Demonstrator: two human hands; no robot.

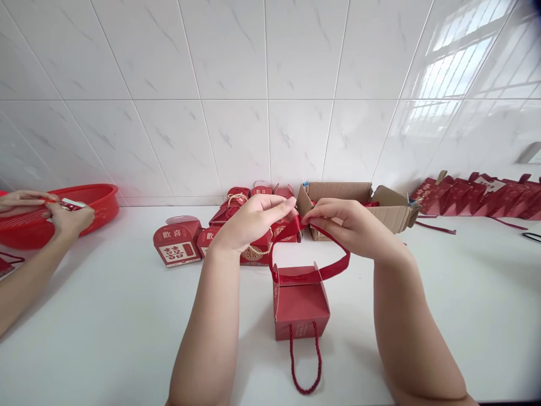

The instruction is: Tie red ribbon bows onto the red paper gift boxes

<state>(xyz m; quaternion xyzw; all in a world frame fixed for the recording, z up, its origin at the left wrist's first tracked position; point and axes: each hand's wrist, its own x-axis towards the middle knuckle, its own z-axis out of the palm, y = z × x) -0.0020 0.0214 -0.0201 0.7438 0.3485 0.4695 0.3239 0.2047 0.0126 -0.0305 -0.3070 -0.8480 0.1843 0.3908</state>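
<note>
A small red gift box (302, 304) stands on the white table, its twisted cord handle lying toward me. Above its top, a red ribbon (333, 269) forms a loop that passes by the upper flaps. My left hand (257, 217) pinches the ribbon at the upper left of the loop, thumb and fingers together. From the right, my right hand (349, 223) pinches the ribbon close to my left fingertips. The spot where the ribbon ends meet is partly hidden by the fingers.
Several red boxes (177, 245) stand behind and left. An open cardboard box (391, 217) is near the tiled wall, with a row of red boxes (456, 194) at right. A person's hands (67, 217) hold a small item beside a red basket (105, 206).
</note>
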